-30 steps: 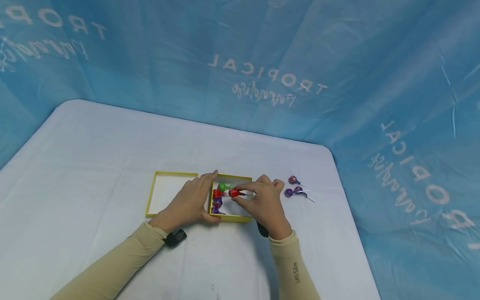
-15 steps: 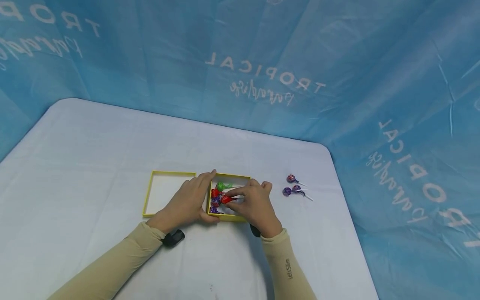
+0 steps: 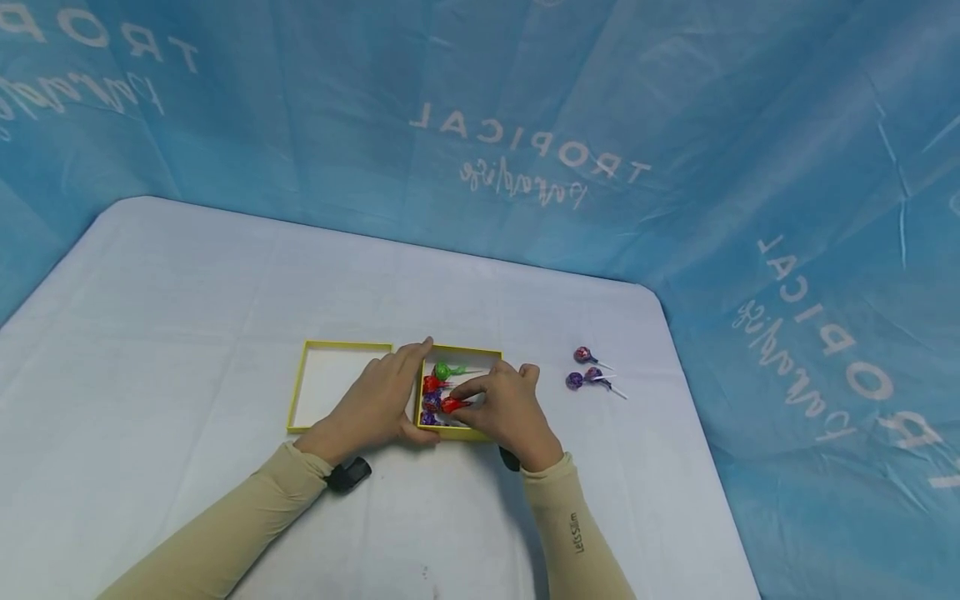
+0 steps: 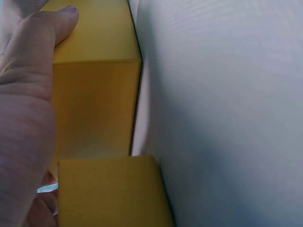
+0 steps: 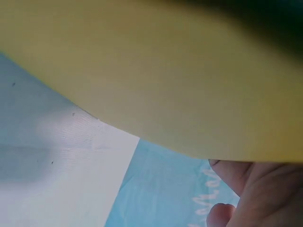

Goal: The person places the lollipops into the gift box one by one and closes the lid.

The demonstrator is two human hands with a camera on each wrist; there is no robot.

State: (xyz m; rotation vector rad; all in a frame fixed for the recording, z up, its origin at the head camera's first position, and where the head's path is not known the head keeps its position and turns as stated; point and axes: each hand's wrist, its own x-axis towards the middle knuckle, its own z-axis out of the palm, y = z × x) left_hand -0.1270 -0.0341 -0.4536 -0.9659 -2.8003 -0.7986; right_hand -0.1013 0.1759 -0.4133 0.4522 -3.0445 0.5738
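Note:
In the head view, my left hand (image 3: 378,400) grips the left end of a yellow-edged box (image 3: 457,433), thumb along its near wall and fingers at the far corner. The left wrist view shows that thumb on the yellow box wall (image 4: 94,104). My right hand (image 3: 516,414) reaches over the right side of the box and pinches a red-wrapped lollipop (image 3: 452,405) low inside. Along the left inside lie a green lollipop (image 3: 442,371), another red one (image 3: 431,384) and purple ones (image 3: 431,402). Its own fingers partly hide the pinched lollipop's stick.
A shallow yellow-edged tray or lid (image 3: 337,345) lies left of the box, partly behind my left hand. To the right on the white table (image 3: 660,467) are a red-and-purple lollipop (image 3: 583,355) and two purple ones (image 3: 574,381). A blue curtain (image 3: 375,167) hangs behind.
The right hand has moved left and toward me, lowering the red lollipop beside the purple ones in the box. It has hardly moved in the last half second. The left hand keeps its grip.

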